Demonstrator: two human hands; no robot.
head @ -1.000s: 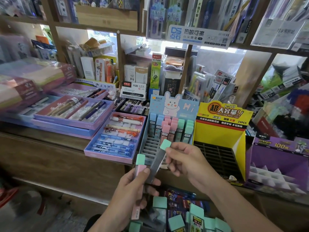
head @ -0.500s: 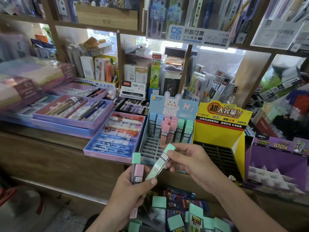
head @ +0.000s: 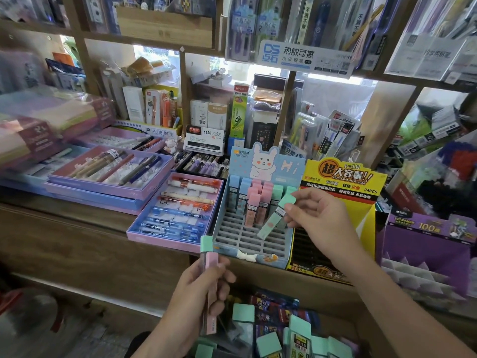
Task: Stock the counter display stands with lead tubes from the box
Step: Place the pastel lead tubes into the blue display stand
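My right hand (head: 318, 218) pinches a mint-green lead tube (head: 275, 218), tilted, its lower end just above the grey slot grid of the blue rabbit display stand (head: 247, 236). Blue, pink and green tubes (head: 254, 200) stand in the stand's back rows. In front of the counter, my left hand (head: 198, 288) grips two upright tubes, a pink one and a green-capped one (head: 208, 257). Below them lies the box (head: 271, 332) with several mint-capped tubes.
A yellow display stand (head: 340, 202) with a black slot grid is right of the blue one, and a purple stand (head: 426, 241) is further right. Pink-and-blue pen trays (head: 175, 215) lie to the left on the wooden counter (head: 64, 218). Stocked shelves rise behind.
My right hand has taken the green tube out of my left hand and carried it up and right to the blue stand. My left hand still holds the other two tubes.
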